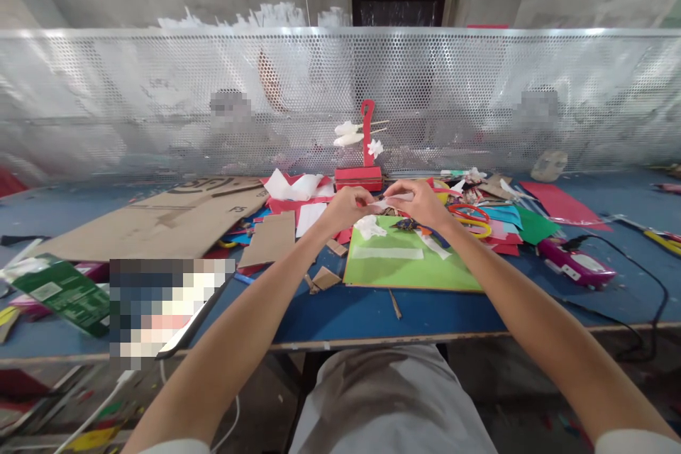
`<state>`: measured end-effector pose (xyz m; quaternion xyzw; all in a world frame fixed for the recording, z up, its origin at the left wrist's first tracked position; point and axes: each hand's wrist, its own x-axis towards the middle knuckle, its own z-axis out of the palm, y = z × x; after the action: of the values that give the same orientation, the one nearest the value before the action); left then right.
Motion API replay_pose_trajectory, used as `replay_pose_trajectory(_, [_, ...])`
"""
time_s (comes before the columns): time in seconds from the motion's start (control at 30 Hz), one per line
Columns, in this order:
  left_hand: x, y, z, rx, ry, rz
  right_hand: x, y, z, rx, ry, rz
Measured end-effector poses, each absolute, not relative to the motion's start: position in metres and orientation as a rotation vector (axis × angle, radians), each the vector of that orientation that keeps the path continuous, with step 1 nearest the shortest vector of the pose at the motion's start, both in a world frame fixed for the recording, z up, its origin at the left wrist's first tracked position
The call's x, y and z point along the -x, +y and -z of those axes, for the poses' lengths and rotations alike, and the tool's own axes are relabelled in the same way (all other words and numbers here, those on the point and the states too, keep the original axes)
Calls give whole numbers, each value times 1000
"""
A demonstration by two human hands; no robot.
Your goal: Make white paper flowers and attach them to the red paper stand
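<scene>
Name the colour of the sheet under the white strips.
Lime green; the sheet shows best in the head view.

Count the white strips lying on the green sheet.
2: a long strip across the left half of the green sheet, and a slanted strip to its right. More may be hidden beneath the right forearm.

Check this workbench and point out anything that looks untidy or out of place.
Torn brown cardboard scraps lie loose on the blue tabletop, left of the light-green rectangular sheet, and a thin brown sliver lies by that sheet's near edge. Ragged and scattered, they look like stray offcuts.
</scene>
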<state>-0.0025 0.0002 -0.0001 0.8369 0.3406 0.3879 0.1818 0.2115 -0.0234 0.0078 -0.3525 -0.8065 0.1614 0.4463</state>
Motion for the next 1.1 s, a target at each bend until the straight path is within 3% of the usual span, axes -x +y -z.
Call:
replay_pose_trajectory(0.57, [2, -4, 0, -2340, 979, -1119, -215, -21, -8, 837, -1985, -426])
replay_pose_trajectory(1.1, [3, -5, 1, -2255, 852, -865, -221, -22, -13, 1029, -1903, -337])
